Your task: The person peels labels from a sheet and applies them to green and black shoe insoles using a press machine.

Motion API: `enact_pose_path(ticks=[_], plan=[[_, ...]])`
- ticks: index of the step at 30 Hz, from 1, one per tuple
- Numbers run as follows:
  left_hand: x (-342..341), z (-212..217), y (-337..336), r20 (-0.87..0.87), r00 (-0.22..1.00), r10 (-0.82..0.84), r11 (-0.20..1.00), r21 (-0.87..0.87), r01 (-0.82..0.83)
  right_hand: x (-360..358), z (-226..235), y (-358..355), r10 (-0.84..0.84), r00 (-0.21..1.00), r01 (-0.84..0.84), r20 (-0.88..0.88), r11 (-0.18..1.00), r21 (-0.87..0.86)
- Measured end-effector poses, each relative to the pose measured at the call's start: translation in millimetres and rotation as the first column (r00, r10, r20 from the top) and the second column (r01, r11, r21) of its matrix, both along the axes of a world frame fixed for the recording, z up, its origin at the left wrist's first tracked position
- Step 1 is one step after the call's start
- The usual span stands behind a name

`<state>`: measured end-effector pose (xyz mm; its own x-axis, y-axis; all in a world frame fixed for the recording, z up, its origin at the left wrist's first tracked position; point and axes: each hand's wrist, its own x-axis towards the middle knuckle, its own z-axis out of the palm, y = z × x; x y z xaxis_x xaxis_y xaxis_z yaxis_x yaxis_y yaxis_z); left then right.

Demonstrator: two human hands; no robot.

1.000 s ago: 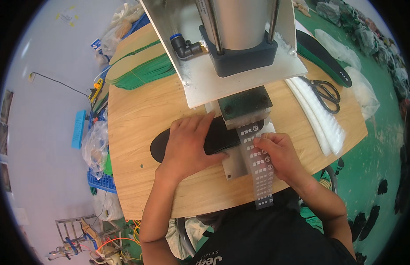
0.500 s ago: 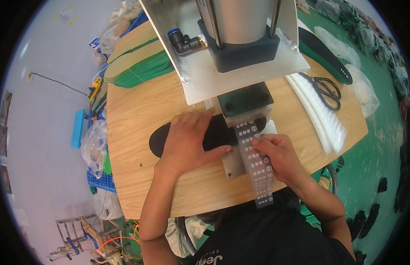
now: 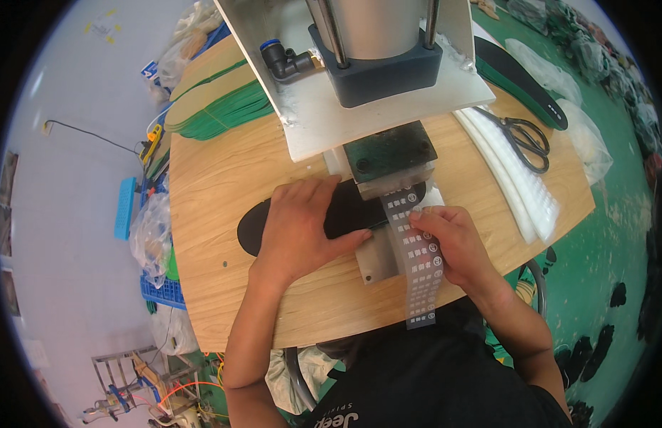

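A black insole (image 3: 345, 214) lies crosswise on the table, its right end under the dark block of a press head (image 3: 391, 153). My left hand (image 3: 291, 225) rests spread across the insole, fingers toward the far edge and thumb by the near edge, beside a metal plate (image 3: 377, 260). A translucent strip with rows of white printed marks (image 3: 421, 274) runs over the insole's right end, and its lower part hangs toward my lap. My right hand (image 3: 452, 242) pinches that strip at its right edge, just in front of the press head.
Black scissors (image 3: 527, 143) lie on white sheets (image 3: 506, 167) at the right. Behind them rests a black and green insole (image 3: 520, 82). Stacked green-edged insoles (image 3: 220, 110) stand at the far left. The press frame (image 3: 388, 107) overhangs the table's middle.
The whole view has shifted slightly. Both hands keep nearly the same places on the insole and strip, and the strip's hanging end sits a little differently.
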<state>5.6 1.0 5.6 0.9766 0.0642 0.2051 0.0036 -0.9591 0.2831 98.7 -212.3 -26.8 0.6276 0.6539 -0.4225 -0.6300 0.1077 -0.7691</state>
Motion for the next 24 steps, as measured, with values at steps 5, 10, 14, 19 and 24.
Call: enact_pose_path(ticks=[5,10,14,19,24], plan=[[1,-1,0,0.024,1.0,0.003,1.0,-0.01,-0.002,0,6,2,-0.011,1.0,0.011,0.001,1.0,-0.025],[1,-3,-1,0.022,1.0,0.004,1.0,-0.02,-0.004,3,-2,-1,0.013,1.0,-0.013,0.01,1.0,0.01],[1,-2,-1,0.016,1.0,0.005,1.0,-0.02,-0.005,3,-1,-1,0.014,1.0,-0.014,0.003,1.0,-0.004],[0,-3,0,0.031,1.0,-0.001,1.0,-0.006,0.001,4,-1,0,0.017,1.0,-0.017,-0.009,1.0,-0.001],[3,-1,-2,0.005,1.0,0.002,0.999,-0.034,-0.002,5,-4,3,-0.001,1.0,0.001,0.007,1.0,0.004]])
